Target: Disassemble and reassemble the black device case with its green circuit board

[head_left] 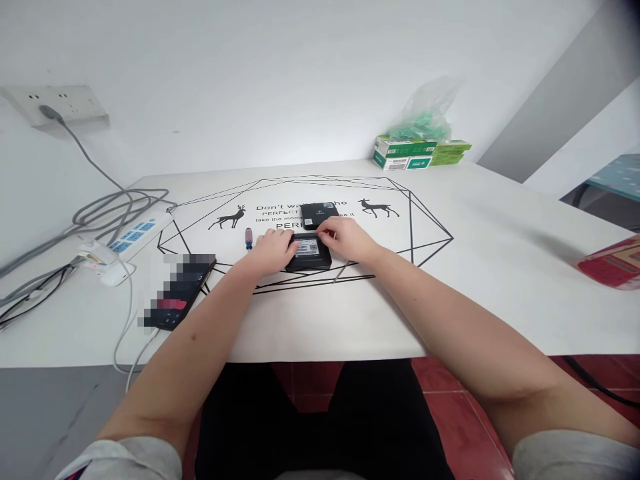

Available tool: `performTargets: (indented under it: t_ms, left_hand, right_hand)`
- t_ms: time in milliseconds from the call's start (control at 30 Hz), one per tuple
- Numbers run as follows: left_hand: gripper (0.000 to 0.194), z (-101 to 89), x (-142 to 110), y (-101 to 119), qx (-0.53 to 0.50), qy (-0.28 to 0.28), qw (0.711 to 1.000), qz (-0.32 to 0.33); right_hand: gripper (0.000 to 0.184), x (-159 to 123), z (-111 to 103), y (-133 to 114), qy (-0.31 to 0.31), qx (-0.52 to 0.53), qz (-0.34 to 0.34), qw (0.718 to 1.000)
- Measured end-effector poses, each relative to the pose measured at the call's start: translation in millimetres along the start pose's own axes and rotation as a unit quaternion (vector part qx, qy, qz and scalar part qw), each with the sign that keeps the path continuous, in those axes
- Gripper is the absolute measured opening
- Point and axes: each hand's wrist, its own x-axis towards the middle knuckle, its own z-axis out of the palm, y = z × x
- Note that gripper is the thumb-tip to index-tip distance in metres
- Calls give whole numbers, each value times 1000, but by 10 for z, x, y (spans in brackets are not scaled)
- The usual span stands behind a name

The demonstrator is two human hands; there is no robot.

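A flat black case (309, 261) with a white printed label, which looks like a drive in its tray, lies on the table in front of me. My left hand (274, 251) grips its left side, fingers at the far corner and thumb beside the label. At the far right corner, my right hand (345, 237) has its thumb and fingertips pinched together; whatever is between them is too small to make out. Just beyond sits a flat black box (320, 214) with small stickers. A thin metal rod (341, 272) lies below my right hand, and a small screwdriver handle (249, 239) stands left of my left hand.
To the left are a phone (187, 290) and a white power strip (133, 237) with tangled cables. Green and white boxes (407, 153) with a plastic bag are stacked at the back wall. A red package (613, 263) is at the right edge.
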Motion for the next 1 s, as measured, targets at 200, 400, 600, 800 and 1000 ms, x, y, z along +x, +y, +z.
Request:
performTargets:
  t_ms: [200,400,600,800,1000]
  left_hand:
    - [50,-14,-10,44,12,-20,1000,4]
    - [53,-42,-33,42,8,-28,999,11]
    - [52,-38,-29,29,10,-30,999,13]
    - [53,-35,-26,32,12,-33,999,11]
    - [55,-18,-14,10,9,-30,999,16]
  right_hand:
    - [25,13,18,33,-37,-5,0,999]
    - [27,9,19,79,-43,-4,-16,999]
    - [27,1,5,97,-51,-12,-19,998]
    - [28,-11,-15,90,-75,-27,-30,996]
    - [29,-6,-37,110,-87,-63,-26,994]
